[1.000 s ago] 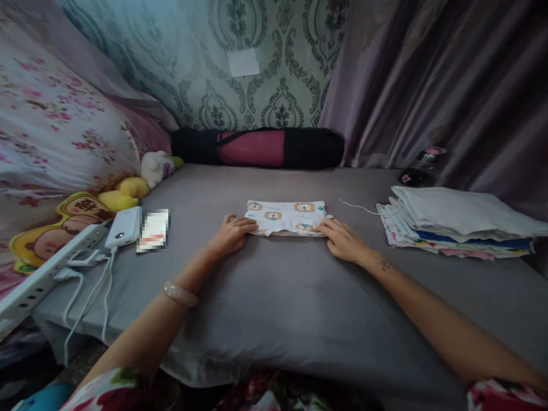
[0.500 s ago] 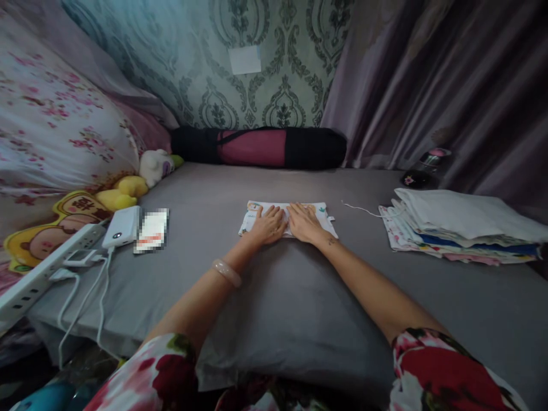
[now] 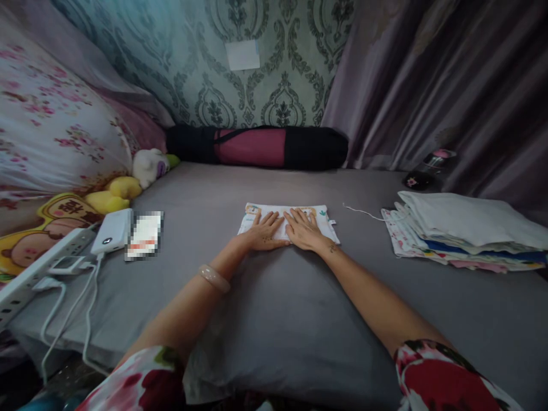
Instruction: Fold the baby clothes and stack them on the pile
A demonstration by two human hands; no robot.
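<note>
A white folded cloth [image 3: 280, 229] with small coloured prints lies flat on the grey sheet [image 3: 291, 319] in front of me. My left hand [image 3: 264, 233] rests palm down on its left half, fingers spread. On the right half lies my right hand [image 3: 302, 229], also flat with its fingers apart. The two hands are close together near the middle of the cloth and hide part of it. A small white tag sticks out at the cloth's right edge.
To the right sits a stack of folded cloths [image 3: 466, 220]. A black and dark-pink long bag [image 3: 257, 146] lies along the wall. On the left are a white power bank [image 3: 112, 231], a power strip [image 3: 47, 268], cables and plush toys [image 3: 148, 166].
My left hand has slid slightly left and turned, with its fingers spreading more. My right hand's fingers have spread a little. The view has shifted slightly.
</note>
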